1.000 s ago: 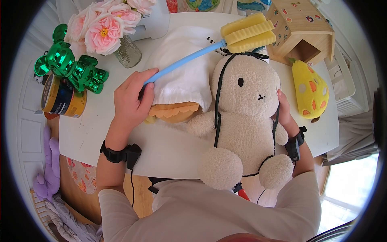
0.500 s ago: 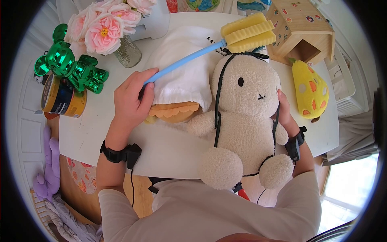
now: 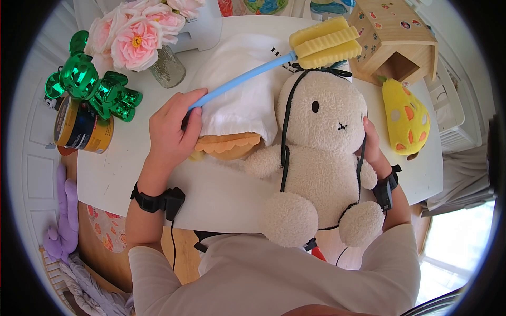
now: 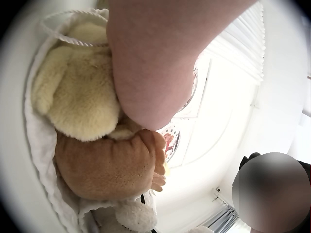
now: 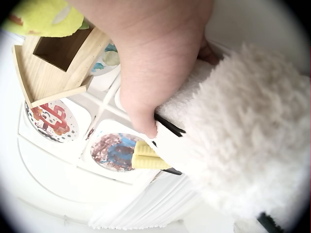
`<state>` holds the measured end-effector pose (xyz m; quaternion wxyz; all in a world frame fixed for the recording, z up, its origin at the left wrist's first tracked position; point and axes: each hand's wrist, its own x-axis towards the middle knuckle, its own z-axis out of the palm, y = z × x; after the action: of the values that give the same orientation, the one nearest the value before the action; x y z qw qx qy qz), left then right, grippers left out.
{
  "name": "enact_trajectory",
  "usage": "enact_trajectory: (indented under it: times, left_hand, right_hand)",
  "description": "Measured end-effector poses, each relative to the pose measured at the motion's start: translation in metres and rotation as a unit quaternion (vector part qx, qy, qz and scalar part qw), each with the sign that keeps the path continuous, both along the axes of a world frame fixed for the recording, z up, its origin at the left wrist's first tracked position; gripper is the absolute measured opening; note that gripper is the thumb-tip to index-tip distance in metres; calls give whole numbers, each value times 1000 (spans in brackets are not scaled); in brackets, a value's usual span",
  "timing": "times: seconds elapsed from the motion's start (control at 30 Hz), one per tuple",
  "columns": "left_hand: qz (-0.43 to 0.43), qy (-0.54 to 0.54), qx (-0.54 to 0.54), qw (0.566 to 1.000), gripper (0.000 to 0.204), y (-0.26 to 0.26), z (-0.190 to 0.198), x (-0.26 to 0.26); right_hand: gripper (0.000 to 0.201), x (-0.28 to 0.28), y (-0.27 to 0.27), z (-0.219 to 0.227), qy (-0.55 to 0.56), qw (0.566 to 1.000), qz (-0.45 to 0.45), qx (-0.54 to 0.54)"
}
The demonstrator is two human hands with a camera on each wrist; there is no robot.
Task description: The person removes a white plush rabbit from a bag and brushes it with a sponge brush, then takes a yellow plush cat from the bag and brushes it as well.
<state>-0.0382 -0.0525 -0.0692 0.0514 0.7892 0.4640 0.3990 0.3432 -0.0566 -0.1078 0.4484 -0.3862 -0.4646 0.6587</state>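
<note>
My left hand [image 3: 175, 124] grips the blue handle of a sponge brush [image 3: 325, 43], whose yellow ridged head points up and to the right. The brush passes over a white cloth bag [image 3: 237, 100]. At the bag's mouth a tan scalloped plush [image 3: 229, 146] shows; the left wrist view has this brown plush [image 4: 104, 167] beside a cream furry plush [image 4: 80, 92]. My right hand [image 3: 371, 139] holds a cream plush bunny [image 3: 327, 163] at the side of its head, fingers partly hidden behind it. Black cord [image 3: 285, 131] runs around the bunny, tied in a bow on top.
Left on the white table [image 3: 132, 174] are a shiny green bear figure [image 3: 100, 87], a yellow-and-black tub [image 3: 84, 126] and pink flowers [image 3: 138, 39] in a glass vase. A wooden house [image 3: 392, 39] and a yellow spotted plush [image 3: 405, 118] are on the right.
</note>
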Motion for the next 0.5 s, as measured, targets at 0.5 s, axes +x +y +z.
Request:
enact_trajectory:
  times: [0.5]
  left_hand:
    - [-1,-3,-1,1000,26,0,1,1]
  right_hand:
    - [80,-2,0,4,-11,1000,-2,5]
